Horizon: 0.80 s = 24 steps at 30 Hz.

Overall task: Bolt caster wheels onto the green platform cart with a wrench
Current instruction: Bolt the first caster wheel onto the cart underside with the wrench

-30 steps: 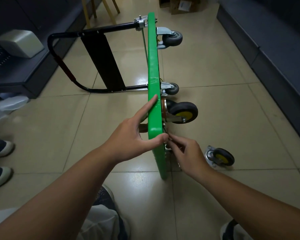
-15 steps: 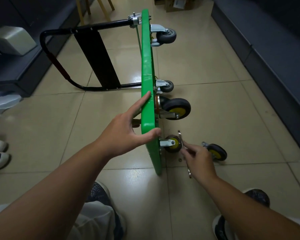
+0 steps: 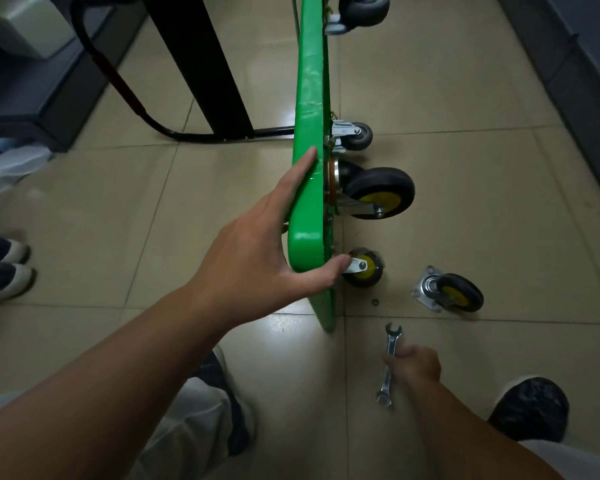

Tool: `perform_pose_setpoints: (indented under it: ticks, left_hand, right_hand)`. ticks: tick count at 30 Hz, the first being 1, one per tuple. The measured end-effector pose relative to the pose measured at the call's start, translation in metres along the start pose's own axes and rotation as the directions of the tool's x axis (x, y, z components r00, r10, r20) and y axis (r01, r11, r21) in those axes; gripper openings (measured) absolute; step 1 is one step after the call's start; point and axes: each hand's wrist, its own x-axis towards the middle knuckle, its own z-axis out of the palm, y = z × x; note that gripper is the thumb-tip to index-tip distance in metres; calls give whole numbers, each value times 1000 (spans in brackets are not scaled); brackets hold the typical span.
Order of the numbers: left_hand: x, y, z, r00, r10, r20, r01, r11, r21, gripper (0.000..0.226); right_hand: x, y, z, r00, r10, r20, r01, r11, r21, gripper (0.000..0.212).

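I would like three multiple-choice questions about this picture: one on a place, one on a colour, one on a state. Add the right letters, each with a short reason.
1. Where does the loose caster lie?
A) on the floor, right of the green cart
B) on a chair
C) on top of the cart

2. What colour is its hub?
A) red
B) yellow
C) white

3. What is the right hand doing?
A) hanging empty
B) turning a bolt
C) gripping a wrench low over the floor

Answers:
1 A: it rests on the tiles on the cart's wheel side.
2 B: yellow shows inside the black tyre.
3 C: the fingers curl round the wrench shaft, apart from the cart.
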Motion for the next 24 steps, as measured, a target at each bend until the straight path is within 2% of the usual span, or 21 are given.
perform_pose_setpoints:
  ticks: [2, 6, 13, 18, 24]
  left_hand:
    - [0, 0, 0, 1000, -2, -11, 2, 1000, 1, 111]
    - [0, 0, 0, 1000, 3, -17, -3, 1000, 1, 111]
    - [2, -2, 0, 1000, 11, -1, -11, 1000, -21, 113]
    - [3, -3, 0, 1000, 30, -10, -30, 999, -24, 112]
    - [3, -2, 1, 999, 31, -17, -32, 998, -46, 112]
  right_hand:
    - [9, 5, 5, 999, 34, 28, -34, 999, 3, 18]
    - [25, 13, 11, 996, 38, 76, -31, 995, -95, 12]
    - [34, 16, 23, 998, 66, 24, -63, 991, -116, 6]
    - [32, 13, 31, 998, 65, 0, -65, 994, -94, 10]
    - [31, 10, 33, 999, 41, 9, -39, 987, -156, 11]
